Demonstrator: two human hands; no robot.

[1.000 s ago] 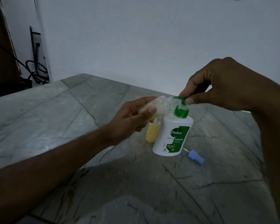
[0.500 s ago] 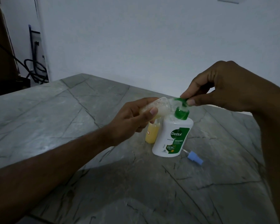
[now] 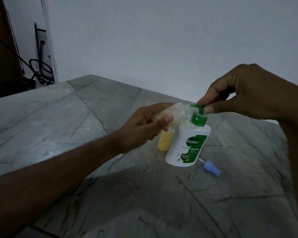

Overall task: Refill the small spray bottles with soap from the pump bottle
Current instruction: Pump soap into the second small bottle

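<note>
A white Dettol pump bottle (image 3: 187,146) with a green pump head (image 3: 198,115) stands upright on the grey stone table (image 3: 76,121). My right hand (image 3: 244,93) pinches the green pump head from above. My left hand (image 3: 144,124) holds a small clear spray bottle (image 3: 177,114) tilted on its side, its open mouth against the pump nozzle. A second small bottle (image 3: 164,141) with yellow liquid stands just left of the pump bottle, partly hidden behind my left hand. A blue spray cap (image 3: 212,168) with its tube lies on the table to the right.
A white wall rises behind the table. Black cables (image 3: 40,69) and a dark stand sit in the far left corner, beyond the table's edge.
My right hand has stayed on the pump head, barely lower. The left hand keeps the clear bottle at the nozzle. Little else differs.
</note>
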